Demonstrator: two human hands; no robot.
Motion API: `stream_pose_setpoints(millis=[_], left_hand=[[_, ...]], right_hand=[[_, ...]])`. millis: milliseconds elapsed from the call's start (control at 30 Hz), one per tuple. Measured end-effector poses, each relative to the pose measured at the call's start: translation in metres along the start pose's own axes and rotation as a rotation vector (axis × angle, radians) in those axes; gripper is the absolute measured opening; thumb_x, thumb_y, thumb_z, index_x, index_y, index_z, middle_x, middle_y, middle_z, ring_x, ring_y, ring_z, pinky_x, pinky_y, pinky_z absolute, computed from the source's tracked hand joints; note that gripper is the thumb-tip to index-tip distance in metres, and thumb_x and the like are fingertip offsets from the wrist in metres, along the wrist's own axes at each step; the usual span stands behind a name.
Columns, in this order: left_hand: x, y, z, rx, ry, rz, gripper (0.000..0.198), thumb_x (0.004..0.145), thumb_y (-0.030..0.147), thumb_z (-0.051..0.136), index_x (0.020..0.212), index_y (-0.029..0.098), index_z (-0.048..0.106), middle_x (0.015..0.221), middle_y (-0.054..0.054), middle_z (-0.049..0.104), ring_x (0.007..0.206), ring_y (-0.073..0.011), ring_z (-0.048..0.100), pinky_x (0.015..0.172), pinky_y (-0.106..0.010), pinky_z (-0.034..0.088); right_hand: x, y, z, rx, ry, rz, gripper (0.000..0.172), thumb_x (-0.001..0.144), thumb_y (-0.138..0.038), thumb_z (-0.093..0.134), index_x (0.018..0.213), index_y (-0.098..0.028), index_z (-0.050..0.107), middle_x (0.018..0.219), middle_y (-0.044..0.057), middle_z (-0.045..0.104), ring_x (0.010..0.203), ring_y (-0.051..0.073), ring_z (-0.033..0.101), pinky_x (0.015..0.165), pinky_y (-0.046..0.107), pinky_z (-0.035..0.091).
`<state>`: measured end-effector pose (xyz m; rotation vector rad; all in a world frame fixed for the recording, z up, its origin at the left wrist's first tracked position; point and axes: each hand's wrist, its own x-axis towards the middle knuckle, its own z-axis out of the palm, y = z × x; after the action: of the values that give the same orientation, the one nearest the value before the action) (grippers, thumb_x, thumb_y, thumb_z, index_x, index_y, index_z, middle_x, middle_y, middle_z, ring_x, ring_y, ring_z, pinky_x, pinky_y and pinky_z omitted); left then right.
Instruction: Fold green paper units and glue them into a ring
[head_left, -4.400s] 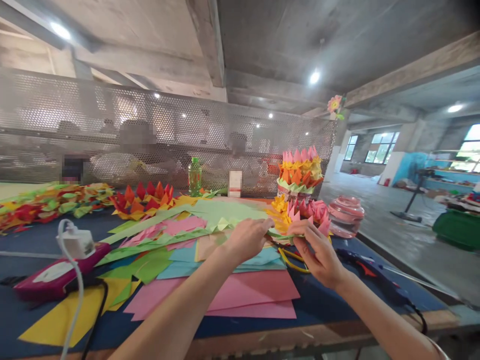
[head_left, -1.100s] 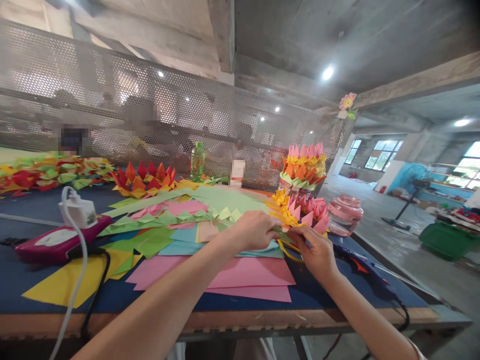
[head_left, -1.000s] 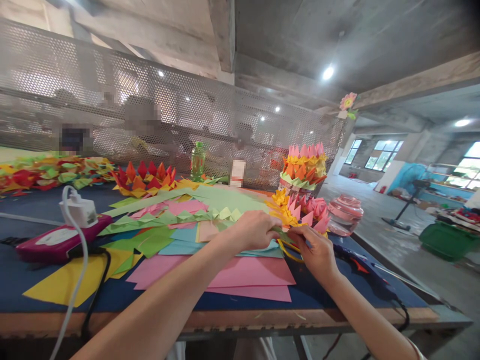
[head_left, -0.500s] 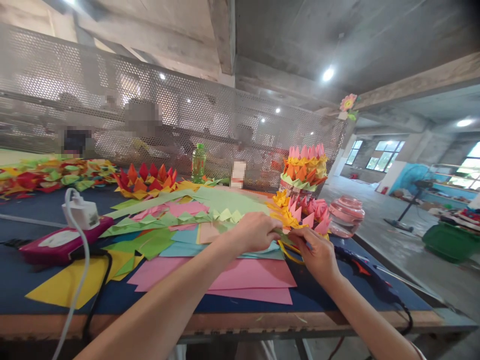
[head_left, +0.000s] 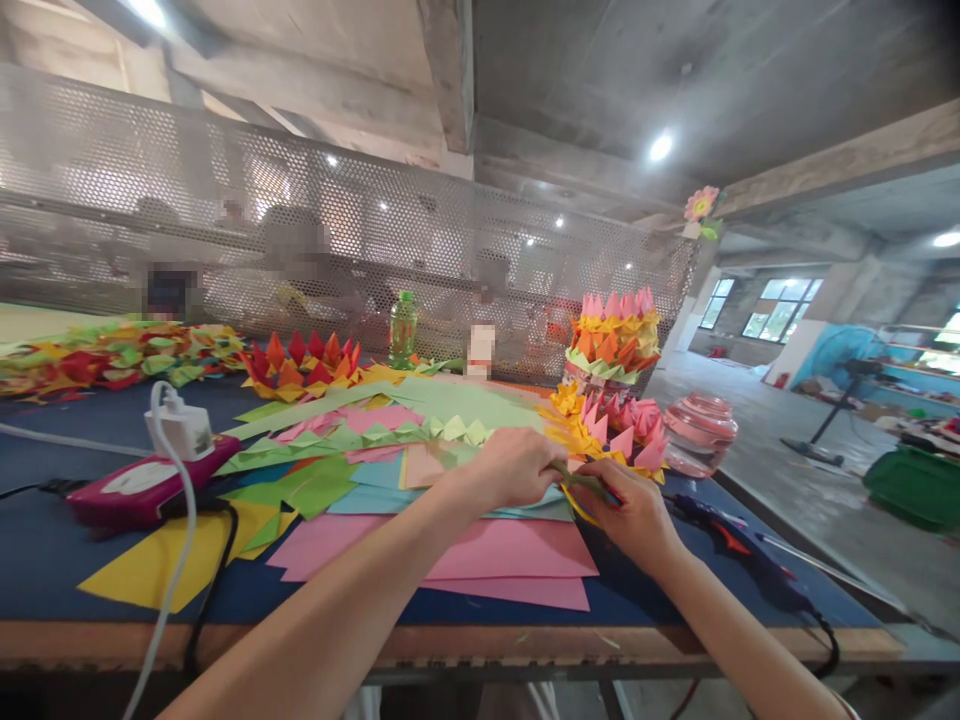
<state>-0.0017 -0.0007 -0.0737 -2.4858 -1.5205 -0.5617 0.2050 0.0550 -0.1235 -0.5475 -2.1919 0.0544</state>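
Above flat pink paper sheets on the blue worktop, the left hand and right hand each pinch a folded green paper strip. Its long axis runs left to right between them.

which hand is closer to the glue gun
Right. The right hand sits just left of the glue gun; the left hand is farther left, beyond it. Both pinch the green folded paper.
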Motion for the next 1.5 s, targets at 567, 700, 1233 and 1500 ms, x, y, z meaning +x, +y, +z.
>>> stream_pose_setpoints(millis=[567, 700, 1233, 1500], left_hand=[[0.004, 0.002, 0.01, 0.043, 0.005, 0.116, 0.008, 0.085, 0.021, 0.063, 0.085, 0.02, 0.07, 0.091, -0.004, 0.073, 0.09, -0.0224, 0.066, 0.076, -0.03, 0.046], [0.005, 0.001, 0.013, 0.048, 0.011, 0.098, 0.01, 0.085, 0.019, 0.061, 0.082, 0.019, 0.07, 0.088, -0.005, 0.073, 0.088, -0.0231, 0.066, 0.076, -0.032, 0.046], [0.003, 0.008, 0.009, 0.075, 0.025, 0.083, 0.01, 0.08, 0.019, 0.06, 0.079, 0.017, 0.07, 0.085, -0.008, 0.073, 0.086, -0.0256, 0.067, 0.078, -0.035, 0.047], [0.003, 0.007, 0.018, 0.052, 0.055, 0.136, 0.008, 0.079, 0.018, 0.058, 0.082, 0.02, 0.066, 0.086, -0.005, 0.073, 0.085, -0.0234, 0.066, 0.077, -0.034, 0.044]], right_hand=[[-0.001, 0.004, 0.003, -0.011, -0.103, -0.014, 0.013, 0.095, -0.03, 0.06, 0.089, -0.021, 0.067, 0.079, 0.003, 0.067, 0.072, 0.019, 0.065, 0.064, 0.027, 0.048], [-0.002, 0.003, 0.002, -0.021, -0.101, -0.011, 0.014, 0.095, -0.029, 0.06, 0.088, -0.02, 0.067, 0.078, 0.003, 0.067, 0.071, 0.019, 0.065, 0.063, 0.027, 0.047], [-0.001, -0.001, 0.001, -0.007, -0.093, -0.022, 0.011, 0.095, -0.026, 0.058, 0.087, -0.021, 0.064, 0.078, 0.003, 0.065, 0.071, 0.018, 0.064, 0.065, 0.027, 0.049], [-0.001, -0.002, 0.002, 0.017, -0.123, -0.022, 0.007, 0.095, -0.024, 0.058, 0.09, -0.022, 0.063, 0.083, 0.002, 0.066, 0.075, 0.017, 0.064, 0.067, 0.027, 0.049]])
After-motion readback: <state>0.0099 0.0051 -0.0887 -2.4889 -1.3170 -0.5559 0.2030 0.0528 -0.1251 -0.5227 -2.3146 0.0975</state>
